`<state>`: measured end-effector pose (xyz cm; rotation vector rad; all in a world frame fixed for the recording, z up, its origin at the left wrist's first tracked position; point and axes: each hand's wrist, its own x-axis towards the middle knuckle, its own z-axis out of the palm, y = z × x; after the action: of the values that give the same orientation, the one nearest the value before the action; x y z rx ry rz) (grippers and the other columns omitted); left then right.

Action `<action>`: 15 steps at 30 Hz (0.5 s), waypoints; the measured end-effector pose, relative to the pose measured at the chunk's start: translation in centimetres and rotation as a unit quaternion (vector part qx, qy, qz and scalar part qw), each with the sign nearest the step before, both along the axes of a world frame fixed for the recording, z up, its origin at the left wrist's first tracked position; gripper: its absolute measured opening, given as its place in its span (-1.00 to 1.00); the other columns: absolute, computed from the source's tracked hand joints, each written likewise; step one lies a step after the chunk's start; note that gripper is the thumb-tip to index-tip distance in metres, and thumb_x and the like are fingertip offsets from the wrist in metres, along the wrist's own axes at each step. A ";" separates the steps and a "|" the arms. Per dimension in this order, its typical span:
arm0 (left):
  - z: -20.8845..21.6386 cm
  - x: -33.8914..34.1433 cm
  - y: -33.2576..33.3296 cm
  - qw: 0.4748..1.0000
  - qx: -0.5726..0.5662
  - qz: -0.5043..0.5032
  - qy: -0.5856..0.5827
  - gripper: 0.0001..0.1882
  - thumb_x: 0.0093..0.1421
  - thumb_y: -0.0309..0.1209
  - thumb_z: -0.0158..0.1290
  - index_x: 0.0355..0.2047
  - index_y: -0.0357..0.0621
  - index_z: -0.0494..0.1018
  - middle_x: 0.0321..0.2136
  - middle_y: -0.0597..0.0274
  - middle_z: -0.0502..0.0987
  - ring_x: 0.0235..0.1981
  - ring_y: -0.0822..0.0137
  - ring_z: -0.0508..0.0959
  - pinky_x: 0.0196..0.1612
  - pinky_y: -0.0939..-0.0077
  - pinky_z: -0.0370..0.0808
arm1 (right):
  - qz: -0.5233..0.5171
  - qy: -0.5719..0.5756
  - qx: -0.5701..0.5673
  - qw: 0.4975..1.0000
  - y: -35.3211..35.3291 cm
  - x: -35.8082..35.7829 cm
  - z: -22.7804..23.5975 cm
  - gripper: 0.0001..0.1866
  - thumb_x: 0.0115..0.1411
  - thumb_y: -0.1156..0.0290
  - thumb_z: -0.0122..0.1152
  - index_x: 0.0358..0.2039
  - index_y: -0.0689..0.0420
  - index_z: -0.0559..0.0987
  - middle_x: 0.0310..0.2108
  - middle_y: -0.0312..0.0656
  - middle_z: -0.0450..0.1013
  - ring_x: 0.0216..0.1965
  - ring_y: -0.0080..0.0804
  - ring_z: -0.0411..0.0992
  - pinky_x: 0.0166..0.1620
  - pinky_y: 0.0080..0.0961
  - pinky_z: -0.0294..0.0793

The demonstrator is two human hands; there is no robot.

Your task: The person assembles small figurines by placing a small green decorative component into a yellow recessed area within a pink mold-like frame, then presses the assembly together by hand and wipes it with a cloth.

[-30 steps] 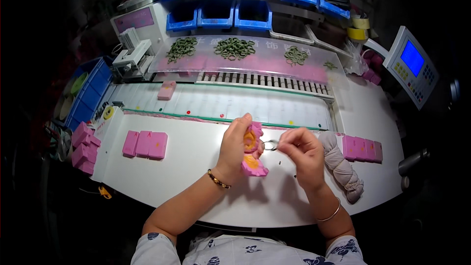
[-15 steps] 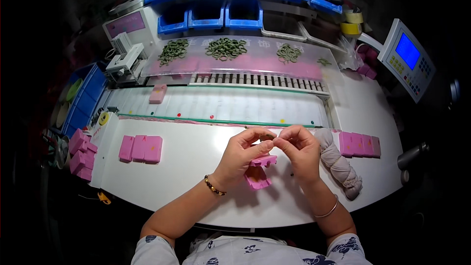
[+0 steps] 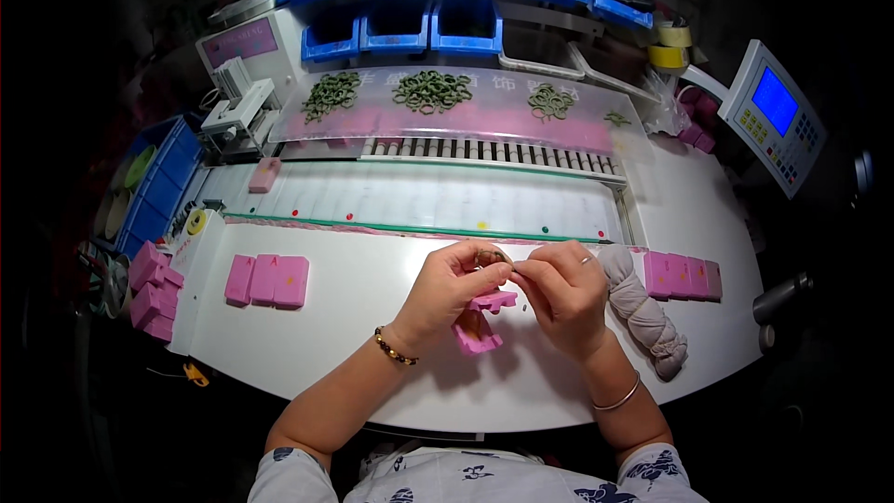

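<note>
Between the thumb and fingers of my left hand (image 3: 440,293) is a small green ring (image 3: 492,255), partly covered by the fingertips. The same hand also keeps hold of a pink rubber mould (image 3: 478,333), which hangs open below the palm with its two halves apart. My right hand (image 3: 566,303) is closed, thumb and forefinger pinched at the ring's right edge. Exactly what lies between those right fingertips is too small to see. Both hands are above the white table, in front of the conveyor.
Pink mould blocks stand on the table at left (image 3: 268,280) and right (image 3: 682,276). A twisted grey cloth (image 3: 643,312) lies beside my right forearm. Beyond the conveyor belt (image 3: 419,197), green rings (image 3: 431,91) lie in piles on a clear sheet. A control panel (image 3: 773,116) stands at right.
Both hands have shifted slightly left with the ring and the mould. On the conveyor, the pink block and the coloured dots have travelled left. My right fingers have turned, still pinched at the ring.
</note>
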<state>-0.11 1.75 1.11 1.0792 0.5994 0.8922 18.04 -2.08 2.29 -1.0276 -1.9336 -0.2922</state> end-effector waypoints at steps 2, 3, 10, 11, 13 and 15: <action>0.1 -0.1 0.2 1.000 0.003 -0.017 0.017 -0.86 0.26 -0.46 0.11 -0.23 -0.27 0.50 -0.37 0.30 0.54 -0.37 0.57 0.51 -0.29 0.67 0.49 | 0.009 -0.008 -0.029 1.000 0.0 0.0 -0.3 -0.87 0.01 0.48 0.39 -0.42 0.11 0.58 -0.44 -0.22 0.47 -0.42 -0.28 0.42 -0.36 -0.45 0.40; 0.2 -0.2 0.3 0.999 0.019 -0.027 0.026 -0.86 0.26 -0.46 0.12 -0.23 -0.27 0.50 -0.36 0.30 0.54 -0.37 0.58 0.51 -0.29 0.68 0.47 | 0.008 -0.009 -0.029 1.000 -0.1 0.2 -0.4 -0.87 0.01 0.48 0.39 -0.42 0.11 0.58 -0.44 -0.22 0.47 -0.42 -0.28 0.42 -0.36 -0.45 0.40; 0.1 -0.7 0.6 0.995 0.044 -0.093 -0.010 -0.88 0.24 -0.46 0.14 -0.25 -0.24 0.51 -0.35 0.33 0.54 -0.35 0.59 0.50 -0.26 0.68 0.46 | 0.271 0.423 -0.492 0.711 -0.5 1.4 -0.4 -0.80 0.29 0.40 0.15 -0.45 0.23 0.57 -0.42 -0.33 0.49 -0.39 -0.61 0.37 -0.31 -0.62 0.35; 0.1 -0.7 0.6 0.995 0.044 -0.094 -0.010 -0.88 0.24 -0.46 0.14 -0.25 -0.24 0.51 -0.35 0.33 0.54 -0.35 0.59 0.50 -0.26 0.68 0.46 | 0.271 0.464 -0.519 0.664 -0.5 1.6 -0.4 -0.76 0.31 0.35 0.14 -0.45 0.22 0.57 -0.44 -0.31 0.49 -0.42 -0.62 0.36 -0.33 -0.64 0.33; 0.2 -0.6 0.6 0.998 0.053 -0.039 0.014 -0.91 0.21 -0.53 0.15 -0.27 -0.23 0.51 -0.35 0.34 0.54 -0.32 0.59 0.53 -0.23 0.66 0.48 | 0.236 0.470 -0.552 0.648 -0.1 2.1 -0.6 -0.61 0.36 0.18 0.09 -0.50 0.20 0.53 -0.53 -0.34 0.46 -0.52 -0.68 0.29 -0.43 -0.68 0.27; 0.0 -0.3 0.5 0.997 0.069 -0.019 0.028 -0.91 0.20 -0.55 0.15 -0.27 -0.24 0.51 -0.36 0.34 0.54 -0.33 0.59 0.54 -0.24 0.65 0.49 | 0.180 0.424 -0.526 0.714 0.0 2.9 -1.2 -0.60 0.36 0.16 0.07 -0.52 0.19 0.51 -0.55 -0.36 0.44 -0.55 -0.69 0.26 -0.46 -0.68 0.24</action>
<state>-0.40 2.20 1.13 1.2389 0.5682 0.8822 20.96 -2.07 1.10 -1.0916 -1.2457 1.4418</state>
